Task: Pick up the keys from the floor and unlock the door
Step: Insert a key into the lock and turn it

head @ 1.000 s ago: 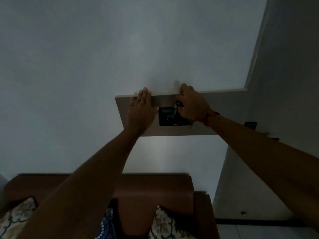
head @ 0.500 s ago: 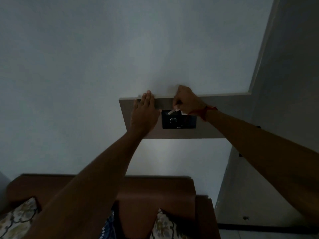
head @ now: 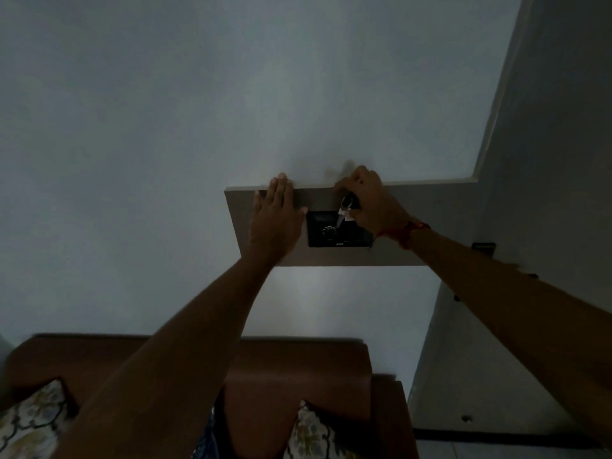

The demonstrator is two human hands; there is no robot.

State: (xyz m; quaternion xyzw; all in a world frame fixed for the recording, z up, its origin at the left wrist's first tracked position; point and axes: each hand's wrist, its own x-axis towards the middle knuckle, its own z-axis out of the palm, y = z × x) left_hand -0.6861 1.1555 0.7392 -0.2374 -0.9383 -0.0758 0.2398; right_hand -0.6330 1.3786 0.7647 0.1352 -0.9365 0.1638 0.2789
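The left hand [head: 276, 223] lay flat and open against the pale panel [head: 334, 256] just beside the black lock box [head: 337, 230], while the right hand [head: 371, 200], a red thread [head: 409, 231] at its wrist, gripped the keys [head: 346, 210] above the box's dial, apparently at the lock in the dim light.

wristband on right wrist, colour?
Red-orange wristband, best seen in the head view.

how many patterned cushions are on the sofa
2. One cushion sits at the sofa's left end, by the frame's bottom-left corner. The other is right of centre, below the right forearm. The arms cover part of the sofa, so more may be hidden.
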